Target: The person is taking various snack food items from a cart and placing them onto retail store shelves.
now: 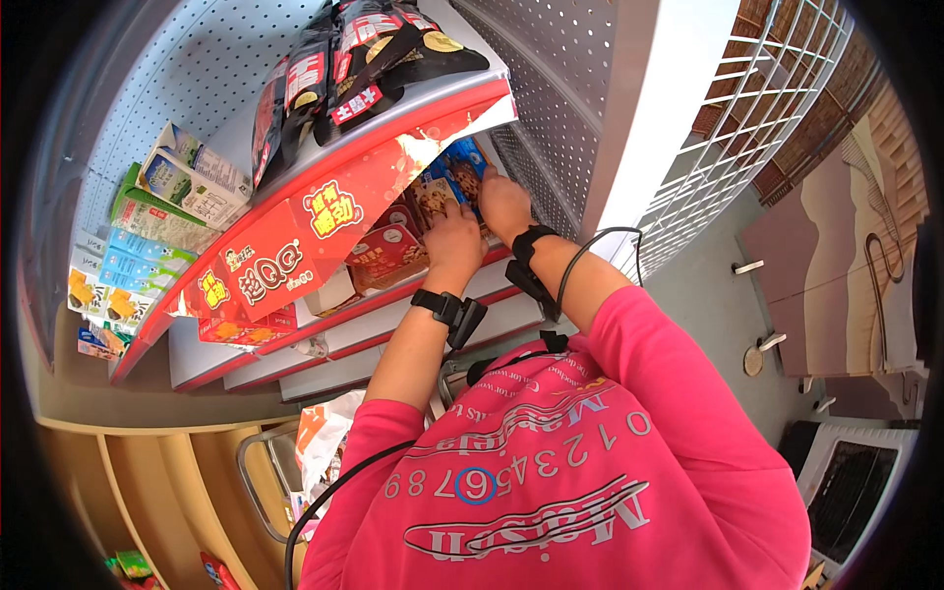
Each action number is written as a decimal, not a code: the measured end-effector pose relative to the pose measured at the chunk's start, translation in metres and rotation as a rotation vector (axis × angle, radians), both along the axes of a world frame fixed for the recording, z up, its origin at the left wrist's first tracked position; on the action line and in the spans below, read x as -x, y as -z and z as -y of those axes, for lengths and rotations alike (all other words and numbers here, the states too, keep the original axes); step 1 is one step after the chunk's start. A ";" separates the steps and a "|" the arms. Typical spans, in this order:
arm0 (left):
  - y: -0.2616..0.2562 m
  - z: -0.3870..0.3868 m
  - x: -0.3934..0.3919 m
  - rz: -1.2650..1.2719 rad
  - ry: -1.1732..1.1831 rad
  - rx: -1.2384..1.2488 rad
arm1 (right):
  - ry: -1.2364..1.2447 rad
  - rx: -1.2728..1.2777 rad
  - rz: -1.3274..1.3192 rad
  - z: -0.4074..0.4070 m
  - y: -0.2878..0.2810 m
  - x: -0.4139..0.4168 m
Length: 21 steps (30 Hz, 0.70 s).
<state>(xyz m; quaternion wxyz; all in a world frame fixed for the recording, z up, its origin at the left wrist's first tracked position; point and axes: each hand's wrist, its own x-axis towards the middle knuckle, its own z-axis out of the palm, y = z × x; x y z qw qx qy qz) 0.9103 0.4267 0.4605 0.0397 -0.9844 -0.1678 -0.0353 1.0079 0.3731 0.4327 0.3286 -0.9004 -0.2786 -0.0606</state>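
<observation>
My right hand (506, 203) is at the right end of a lower shelf, its fingers curled against the side of a blue cookie package (466, 167). Just left of it, my left hand (454, 242) lies over the front of a second cookie package (434, 195) with cookies pictured on it. Its fingertips touch that package, but whether they grip it is hidden. Red snack boxes (386, 249) stand beside my left hand. Above them a red printed shelf banner (295, 243) hangs from the upper shelf and covers part of the row.
Black snack bags (361, 59) sit on the upper shelf, with milk cartons (193, 178) farther left. A perforated side panel (553, 118) and white wire grid (737, 110) bound the right side. Behind my left arm is a white plastic bag (324, 435). Black cables run along both arms.
</observation>
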 end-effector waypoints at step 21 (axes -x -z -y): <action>0.016 -0.012 -0.002 -0.154 -0.058 0.002 | -0.175 0.127 0.075 0.002 -0.012 0.002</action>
